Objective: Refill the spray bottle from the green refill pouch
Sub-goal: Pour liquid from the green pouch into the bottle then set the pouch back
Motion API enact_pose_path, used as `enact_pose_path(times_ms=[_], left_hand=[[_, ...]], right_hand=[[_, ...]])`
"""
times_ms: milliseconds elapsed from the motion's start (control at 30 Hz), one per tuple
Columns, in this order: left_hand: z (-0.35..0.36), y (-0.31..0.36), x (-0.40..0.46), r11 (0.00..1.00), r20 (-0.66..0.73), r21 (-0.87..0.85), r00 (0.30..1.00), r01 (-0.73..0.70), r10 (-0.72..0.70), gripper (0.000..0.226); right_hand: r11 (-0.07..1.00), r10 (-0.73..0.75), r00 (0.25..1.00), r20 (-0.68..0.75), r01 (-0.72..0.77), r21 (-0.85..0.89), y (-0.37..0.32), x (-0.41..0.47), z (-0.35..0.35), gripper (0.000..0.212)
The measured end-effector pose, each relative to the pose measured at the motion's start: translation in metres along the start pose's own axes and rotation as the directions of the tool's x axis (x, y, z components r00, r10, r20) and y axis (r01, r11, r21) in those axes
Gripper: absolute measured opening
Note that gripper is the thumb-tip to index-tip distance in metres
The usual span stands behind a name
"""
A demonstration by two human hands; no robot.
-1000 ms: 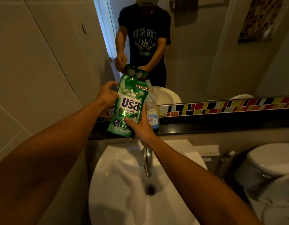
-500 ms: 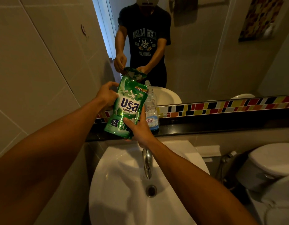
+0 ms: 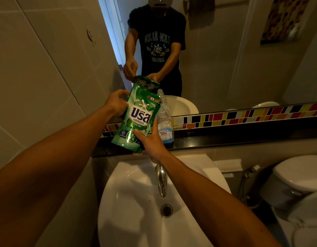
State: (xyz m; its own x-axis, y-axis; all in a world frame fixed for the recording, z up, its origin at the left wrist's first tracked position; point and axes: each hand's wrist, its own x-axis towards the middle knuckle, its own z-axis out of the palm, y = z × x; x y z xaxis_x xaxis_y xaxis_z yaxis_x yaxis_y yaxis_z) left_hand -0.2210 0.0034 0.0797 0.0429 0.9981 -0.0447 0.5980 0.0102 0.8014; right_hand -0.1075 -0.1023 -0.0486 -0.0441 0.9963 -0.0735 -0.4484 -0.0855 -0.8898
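Observation:
I hold the green refill pouch (image 3: pixel 138 115) upright and slightly tilted above the black ledge (image 3: pixel 225 139). My left hand (image 3: pixel 116 104) grips its upper left edge. My right hand (image 3: pixel 150 141) holds its lower right corner from below. Just right of the pouch, a clear plastic bottle (image 3: pixel 164 125) with a blue-and-white label stands uncapped on the ledge, partly hidden by the pouch. No spray head is visible.
A white sink (image 3: pixel 136 211) with a chrome tap (image 3: pixel 161 180) lies below my hands. A mirror (image 3: pixel 225 50) above the ledge reflects a person. A coloured tile strip (image 3: pixel 243 116) runs along it. A toilet (image 3: pixel 300 180) stands at the right.
The pouch and both hands have shifted slightly left and lower, staying beside the bottle. Both grips are unchanged.

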Motion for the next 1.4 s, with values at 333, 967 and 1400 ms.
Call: enact_pose_path(times_ms=[333,967,1400], left_hand=[[-0.002,0.006,0.0,1.0,0.008,0.012,1.0,-0.001,0.001,0.051],[-0.004,0.009,0.005,1.0,0.02,0.027,1.0,-0.002,0.002,0.052],[-0.008,0.015,0.0,0.999,0.027,0.034,1.0,-0.008,0.007,0.054]], right_hand=[[1.0,-0.005,1.0,0.006,0.005,0.011,-0.003,-0.003,0.005,0.091],[0.998,0.03,1.0,-0.006,-0.03,0.062,-0.003,0.0,0.01,0.088],[0.999,0.014,1.0,-0.013,-0.013,0.051,0.002,0.003,0.014,0.09]])
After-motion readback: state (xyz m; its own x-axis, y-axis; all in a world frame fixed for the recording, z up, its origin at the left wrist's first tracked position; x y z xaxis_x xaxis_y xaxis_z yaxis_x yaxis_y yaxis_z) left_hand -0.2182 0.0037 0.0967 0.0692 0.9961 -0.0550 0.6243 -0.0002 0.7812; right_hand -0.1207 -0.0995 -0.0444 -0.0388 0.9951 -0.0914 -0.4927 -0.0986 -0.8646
